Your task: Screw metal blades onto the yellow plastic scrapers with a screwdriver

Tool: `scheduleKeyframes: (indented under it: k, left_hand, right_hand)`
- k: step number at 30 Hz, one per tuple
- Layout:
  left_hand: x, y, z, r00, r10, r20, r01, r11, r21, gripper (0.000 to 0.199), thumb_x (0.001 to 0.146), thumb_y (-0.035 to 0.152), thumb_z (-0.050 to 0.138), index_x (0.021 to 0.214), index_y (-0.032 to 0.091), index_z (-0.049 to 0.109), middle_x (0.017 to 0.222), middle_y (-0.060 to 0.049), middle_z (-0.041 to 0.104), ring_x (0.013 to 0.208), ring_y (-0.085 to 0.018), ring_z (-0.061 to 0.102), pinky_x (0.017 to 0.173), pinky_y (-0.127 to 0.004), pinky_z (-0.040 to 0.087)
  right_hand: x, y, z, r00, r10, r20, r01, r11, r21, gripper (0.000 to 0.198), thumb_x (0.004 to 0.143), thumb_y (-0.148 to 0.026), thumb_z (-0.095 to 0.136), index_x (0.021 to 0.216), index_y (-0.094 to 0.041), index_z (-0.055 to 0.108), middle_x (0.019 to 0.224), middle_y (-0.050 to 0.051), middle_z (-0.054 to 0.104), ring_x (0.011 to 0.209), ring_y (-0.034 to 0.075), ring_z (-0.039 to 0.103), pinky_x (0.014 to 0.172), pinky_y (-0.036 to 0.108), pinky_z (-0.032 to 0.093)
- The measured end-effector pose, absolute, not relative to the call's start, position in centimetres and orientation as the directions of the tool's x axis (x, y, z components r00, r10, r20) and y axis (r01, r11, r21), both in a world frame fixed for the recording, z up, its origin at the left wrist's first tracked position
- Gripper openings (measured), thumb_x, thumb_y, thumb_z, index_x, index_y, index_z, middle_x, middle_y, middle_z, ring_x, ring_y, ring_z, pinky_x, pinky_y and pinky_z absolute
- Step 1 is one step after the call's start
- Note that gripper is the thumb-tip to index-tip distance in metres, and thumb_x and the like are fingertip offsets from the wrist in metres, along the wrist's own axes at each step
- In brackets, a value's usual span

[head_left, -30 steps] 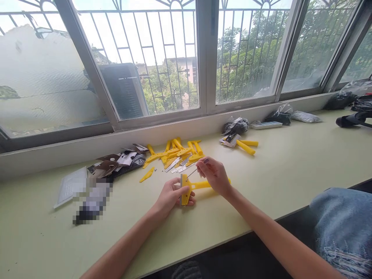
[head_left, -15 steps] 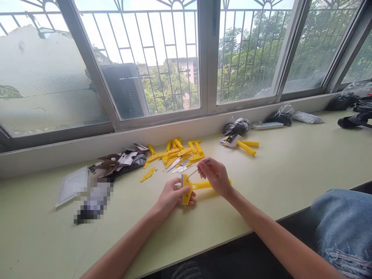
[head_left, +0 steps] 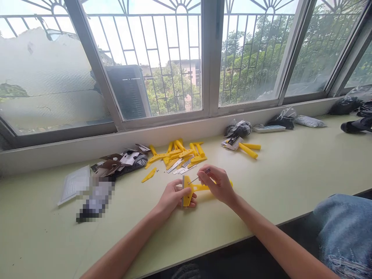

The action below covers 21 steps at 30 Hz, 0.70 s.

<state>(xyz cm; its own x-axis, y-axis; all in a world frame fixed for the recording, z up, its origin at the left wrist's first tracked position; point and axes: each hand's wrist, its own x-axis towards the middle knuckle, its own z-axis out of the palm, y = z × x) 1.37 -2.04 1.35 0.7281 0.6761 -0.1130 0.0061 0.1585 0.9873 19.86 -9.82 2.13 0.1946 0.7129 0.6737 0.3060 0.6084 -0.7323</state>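
My left hand [head_left: 175,195] is closed on the head of a yellow scraper [head_left: 187,197], thumb on its face. A grey blade edge runs along the scraper's left side, and its handle points right, passing partly behind my right hand [head_left: 216,184]. Pinched in my right hand is a thin screwdriver [head_left: 194,180], its tip at the upper screw spot on the scraper head. Whether the tip sits in a screw is too small to tell. Behind my hands lie several yellow scraper parts [head_left: 174,151] with loose metal blades [head_left: 186,167] in front of them.
A yellow cover plate [head_left: 149,175] and tiny screws lie left of the parts. Cardboard pieces and a black bag [head_left: 136,163] are farther left, near a clear tray [head_left: 74,184]. Yellow handles [head_left: 248,150] and bagged items [head_left: 240,128] stand along the window. A denim-clad leg [head_left: 345,228] is at right.
The screwdriver has tilted lower, and my right hand has dropped slightly with it. My left hand keeps its hold on the scraper. The whole view has shifted a little.
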Motion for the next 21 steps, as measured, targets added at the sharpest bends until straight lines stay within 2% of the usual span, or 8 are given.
scheduleKeyframes:
  k: [6,13,21]
  left_hand:
    - [1.3,-1.8,1.0,0.731,0.674,-0.108,-0.002,0.161,0.987,0.047,0.078,0.041,0.085,0.104,0.014,0.058,0.086,-0.015,0.077,0.073,-0.029,0.078,0.071,-0.041,0.065]
    - [1.4,-2.0,1.0,0.724,0.681,-0.111,-0.012,0.173,0.985,0.046,0.078,0.042,0.086,0.102,0.014,0.057,0.084,-0.015,0.077,0.07,-0.026,0.077,0.071,-0.042,0.065]
    - [1.8,-2.3,1.5,0.692,0.709,-0.138,0.008,0.183,0.983,0.045,0.082,0.047,0.081,0.101,0.014,0.057,0.08,-0.013,0.076,0.066,-0.026,0.076,0.067,-0.039,0.065]
  right_hand:
    - [19.8,-9.3,2.1,0.287,0.744,0.603,0.221,0.562,-0.797,0.031,0.096,-0.049,0.063,0.085,-0.02,0.065,0.069,0.001,0.062,0.057,0.014,0.057,0.055,0.028,0.051]
    - [20.1,-8.2,1.9,0.393,0.779,0.489,0.083,0.5,-0.862,0.044,0.09,-0.062,0.066,0.079,-0.019,0.063,0.067,0.001,0.062,0.052,0.013,0.057,0.047,0.028,0.05]
    - [20.2,-8.1,1.6,0.398,0.793,0.461,0.028,0.492,-0.87,0.042,0.09,-0.059,0.068,0.079,-0.018,0.064,0.068,0.001,0.062,0.053,0.013,0.057,0.048,0.027,0.048]
